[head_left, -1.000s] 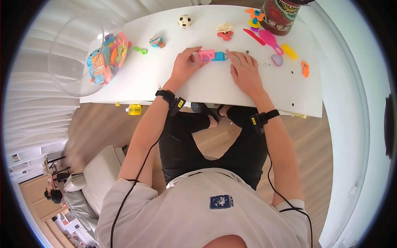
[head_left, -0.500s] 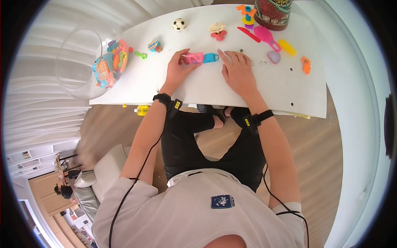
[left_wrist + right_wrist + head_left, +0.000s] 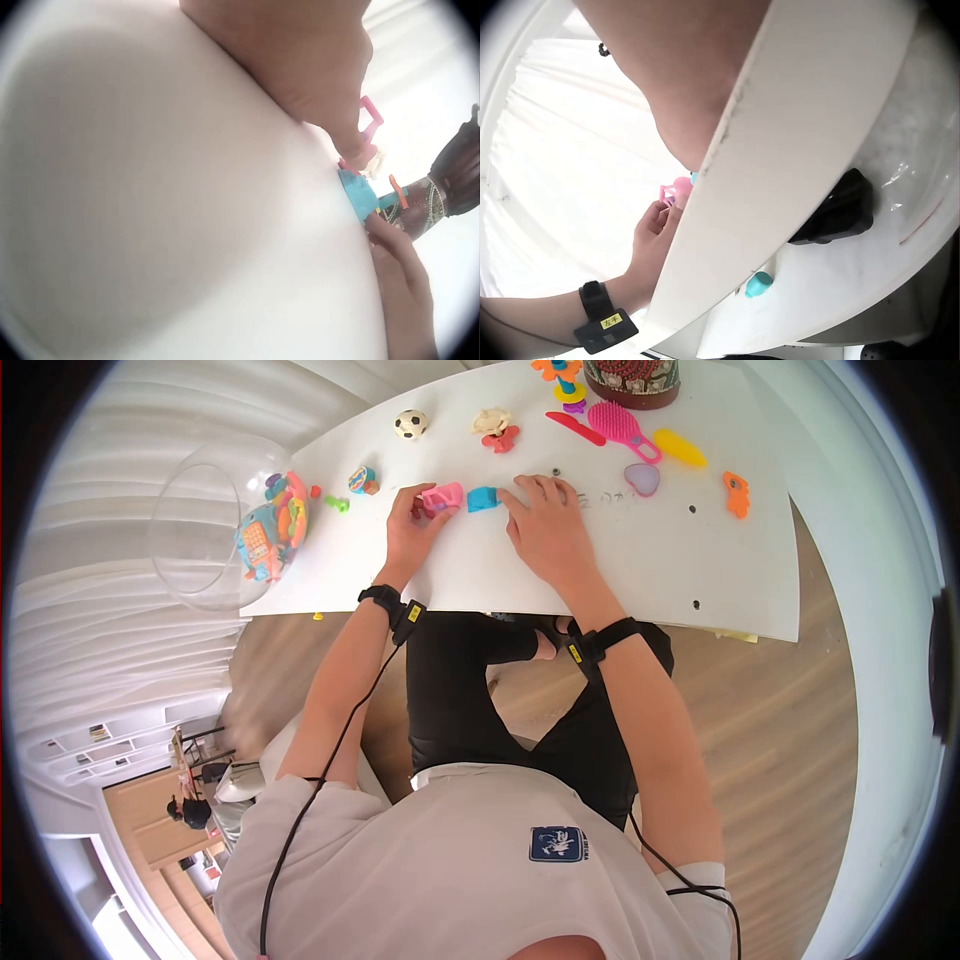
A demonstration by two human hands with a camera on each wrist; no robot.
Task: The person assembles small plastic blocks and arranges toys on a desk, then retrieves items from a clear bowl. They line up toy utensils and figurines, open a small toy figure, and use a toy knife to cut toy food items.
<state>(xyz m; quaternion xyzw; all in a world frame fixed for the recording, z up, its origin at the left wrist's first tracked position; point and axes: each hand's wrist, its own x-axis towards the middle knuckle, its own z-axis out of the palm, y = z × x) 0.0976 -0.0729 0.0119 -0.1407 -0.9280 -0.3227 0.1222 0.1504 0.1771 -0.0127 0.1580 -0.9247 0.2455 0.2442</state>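
On the white table, my left hand (image 3: 408, 538) pinches a pink toy piece (image 3: 442, 498) between thumb and fingers. Just right of it lies a blue toy piece (image 3: 483, 499), with a narrow gap between the two in the head view. My right hand (image 3: 553, 532), fingers spread and relaxed, touches the blue piece's right end with its fingertips. From the left wrist, the blue piece (image 3: 360, 196) shows between the pink piece (image 3: 370, 118) and my right fingers. In the right wrist view the pink piece (image 3: 676, 189) is at my left fingertips and the blue one is mostly hidden.
A clear bowl (image 3: 195, 525) with colourful toys stands at the left. Behind the hands are a small football (image 3: 411, 425) and a red-and-cream toy (image 3: 497, 432). A pink brush (image 3: 621, 426), yellow piece (image 3: 680, 448), purple heart (image 3: 642, 480) and orange piece (image 3: 736, 495) lie right.
The head view has shifted, so everything on the table appears moved. The pink and blue pieces, joined or touching before, now show a gap. Both hands keep similar poses.
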